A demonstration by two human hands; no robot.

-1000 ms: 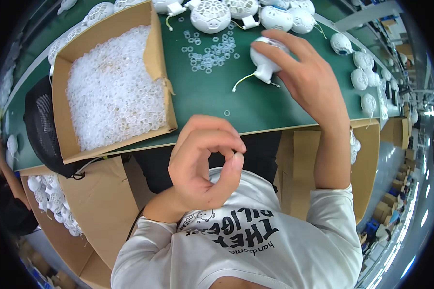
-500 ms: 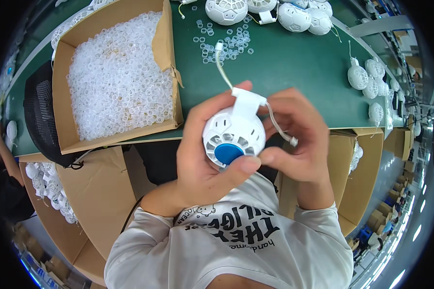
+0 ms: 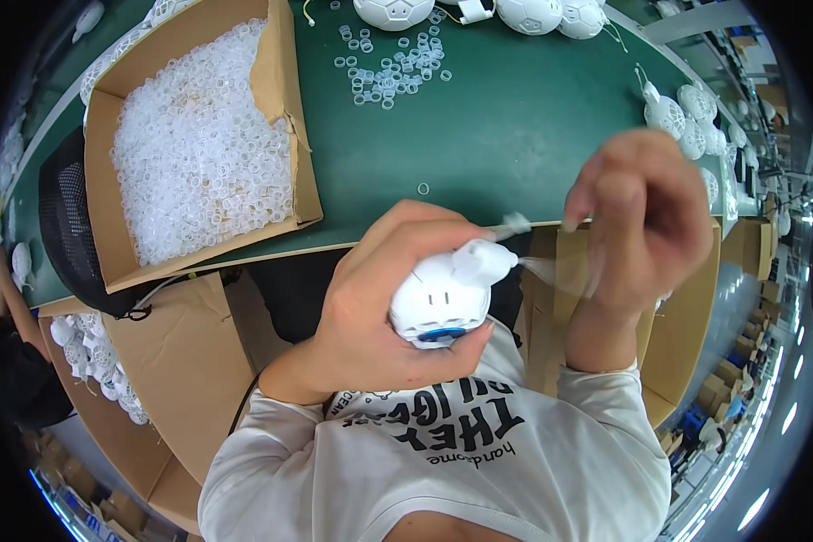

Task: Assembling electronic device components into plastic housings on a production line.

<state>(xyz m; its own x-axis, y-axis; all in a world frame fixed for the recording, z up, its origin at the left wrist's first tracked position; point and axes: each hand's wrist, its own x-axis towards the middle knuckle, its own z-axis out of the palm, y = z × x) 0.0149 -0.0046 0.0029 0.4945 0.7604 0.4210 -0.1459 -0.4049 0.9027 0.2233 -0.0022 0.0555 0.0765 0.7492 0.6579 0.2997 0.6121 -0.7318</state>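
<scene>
My left hand (image 3: 379, 307) is closed around a white plastic ball-shaped housing (image 3: 434, 294), above my lap at the table's near edge. A blue round part (image 3: 443, 334) shows low on the housing, near my thumb. From its neck a pale cable with a small white connector (image 3: 515, 224) sticks out, blurred by motion. Apart from the housing, to its right, my right hand (image 3: 646, 217) is raised with bent fingers. Motion smears them, so I cannot make out whether they hold anything. One clear plastic ring (image 3: 423, 189) lies on the green table beyond my left hand.
A cardboard box (image 3: 305, 172) full of clear rings stands at left on the table (image 3: 506, 135). Loose rings (image 3: 393, 72) are scattered behind. More white balls (image 3: 528, 14) sit at the back and right. Cardboard boxes (image 3: 181, 334) flank my lap; a person's arm (image 3: 9, 294) shows far left.
My right hand has let go of the housing and moved up and right. The left hand has tilted the housing, so less of the blue part shows. The single ring has come into sight.
</scene>
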